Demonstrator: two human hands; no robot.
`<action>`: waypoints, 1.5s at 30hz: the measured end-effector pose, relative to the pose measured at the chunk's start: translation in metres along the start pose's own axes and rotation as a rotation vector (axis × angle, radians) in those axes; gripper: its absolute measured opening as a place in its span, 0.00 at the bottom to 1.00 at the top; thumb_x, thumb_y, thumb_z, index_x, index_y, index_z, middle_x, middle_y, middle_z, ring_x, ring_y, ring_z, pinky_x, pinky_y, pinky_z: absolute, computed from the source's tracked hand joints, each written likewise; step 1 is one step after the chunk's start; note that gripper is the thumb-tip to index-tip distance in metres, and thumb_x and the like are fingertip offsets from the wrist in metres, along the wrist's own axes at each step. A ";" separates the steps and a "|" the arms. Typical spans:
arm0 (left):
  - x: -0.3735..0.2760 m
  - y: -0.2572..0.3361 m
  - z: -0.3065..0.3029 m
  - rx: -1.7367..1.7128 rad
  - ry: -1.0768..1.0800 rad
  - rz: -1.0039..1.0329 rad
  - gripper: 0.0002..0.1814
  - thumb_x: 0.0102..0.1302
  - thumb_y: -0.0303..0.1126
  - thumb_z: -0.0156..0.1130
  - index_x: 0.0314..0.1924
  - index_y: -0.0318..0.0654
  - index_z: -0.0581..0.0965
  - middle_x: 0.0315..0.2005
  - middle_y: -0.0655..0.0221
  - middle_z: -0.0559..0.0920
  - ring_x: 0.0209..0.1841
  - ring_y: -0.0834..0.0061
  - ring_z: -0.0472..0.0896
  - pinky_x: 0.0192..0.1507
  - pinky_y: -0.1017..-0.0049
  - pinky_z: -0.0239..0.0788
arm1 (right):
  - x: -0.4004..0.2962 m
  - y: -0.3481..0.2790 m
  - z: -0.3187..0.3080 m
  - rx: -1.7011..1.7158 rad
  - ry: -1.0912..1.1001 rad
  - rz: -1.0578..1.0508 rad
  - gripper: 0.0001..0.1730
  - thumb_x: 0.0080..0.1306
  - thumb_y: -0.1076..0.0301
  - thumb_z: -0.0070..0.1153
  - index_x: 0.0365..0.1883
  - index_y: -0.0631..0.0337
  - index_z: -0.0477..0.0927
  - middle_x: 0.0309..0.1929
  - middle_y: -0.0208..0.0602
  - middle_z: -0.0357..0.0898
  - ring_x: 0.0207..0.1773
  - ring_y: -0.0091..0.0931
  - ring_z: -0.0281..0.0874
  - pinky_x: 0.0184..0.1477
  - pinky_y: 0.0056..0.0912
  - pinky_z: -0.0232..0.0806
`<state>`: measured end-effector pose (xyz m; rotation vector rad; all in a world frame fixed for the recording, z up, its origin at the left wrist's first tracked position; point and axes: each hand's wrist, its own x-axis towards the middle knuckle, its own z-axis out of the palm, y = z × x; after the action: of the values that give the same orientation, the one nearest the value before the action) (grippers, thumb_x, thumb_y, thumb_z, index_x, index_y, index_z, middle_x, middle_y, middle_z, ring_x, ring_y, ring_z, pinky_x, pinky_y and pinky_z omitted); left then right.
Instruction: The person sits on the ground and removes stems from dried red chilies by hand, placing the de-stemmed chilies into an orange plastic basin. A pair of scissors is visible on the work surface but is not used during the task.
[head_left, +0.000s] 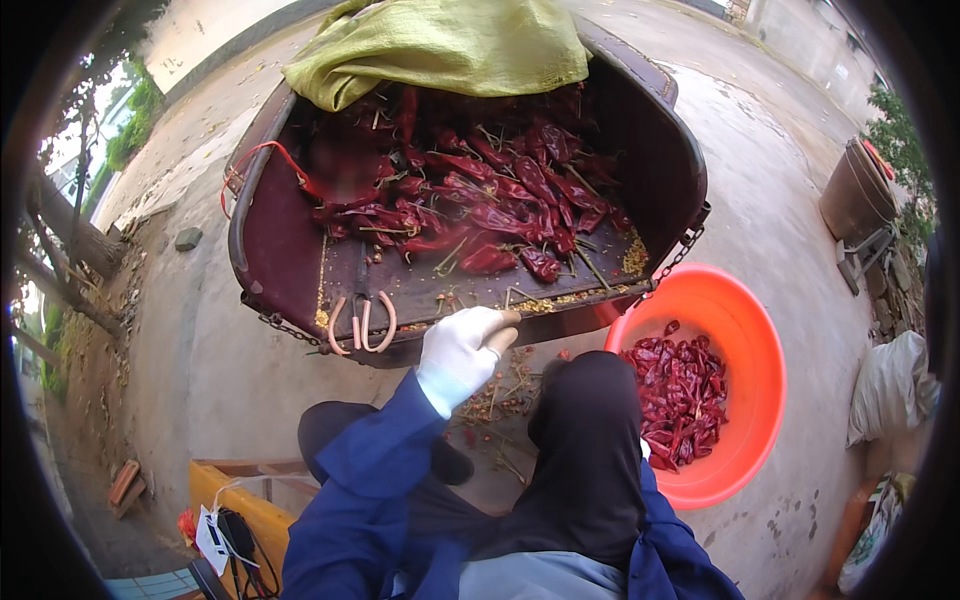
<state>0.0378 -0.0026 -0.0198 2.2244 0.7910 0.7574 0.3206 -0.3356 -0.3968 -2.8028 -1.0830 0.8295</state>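
Note:
My left hand (466, 346), in a white glove with tan fingertips, is at the near edge of a dark red metal cart bed (276, 259), its thumb and fingers close together; whether it pinches something small cannot be told. Dried red chili peppers (517, 199) with stems are heaped in the bed. Scissors with pink-wrapped handles (365, 324) lie at its near left edge. My right hand (645, 449) is almost wholly hidden behind my knee, beside an orange plastic basin (756, 375) that holds red chili pieces (682, 397).
A yellow-green woven sack (457, 49) drapes over the cart's far side. Chains hang at both near corners. Stems and scraps (499, 401) litter the concrete between my feet. A wooden frame (240, 502) stands at lower left, a brown bin (859, 193) and a white sack (892, 386) at right.

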 end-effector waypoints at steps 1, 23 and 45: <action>0.000 -0.003 -0.004 0.050 0.011 -0.002 0.12 0.66 0.29 0.68 0.48 0.35 0.85 0.39 0.59 0.88 0.41 0.64 0.87 0.46 0.71 0.77 | -0.007 -0.017 -0.025 0.026 0.036 -0.066 0.18 0.72 0.55 0.44 0.46 0.57 0.79 0.37 0.50 0.86 0.41 0.47 0.86 0.43 0.54 0.76; -0.003 -0.004 0.001 0.084 0.130 0.093 0.08 0.64 0.32 0.68 0.43 0.43 0.87 0.36 0.62 0.88 0.39 0.61 0.87 0.43 0.68 0.79 | -0.001 -0.352 -0.338 -0.313 0.600 -0.801 0.09 0.64 0.58 0.63 0.33 0.51 0.82 0.31 0.37 0.82 0.36 0.40 0.83 0.37 0.46 0.73; 0.001 -0.004 -0.015 0.182 0.407 0.089 0.13 0.62 0.30 0.70 0.47 0.41 0.85 0.34 0.62 0.86 0.33 0.61 0.87 0.35 0.68 0.79 | -0.084 -0.380 -0.344 0.943 -0.114 -0.759 0.18 0.76 0.57 0.55 0.34 0.64 0.80 0.22 0.29 0.76 0.24 0.19 0.72 0.29 0.23 0.64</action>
<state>0.0269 0.0064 -0.0125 2.3085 0.9901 1.2517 0.2014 -0.0441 0.0164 -1.4470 -1.1893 1.0135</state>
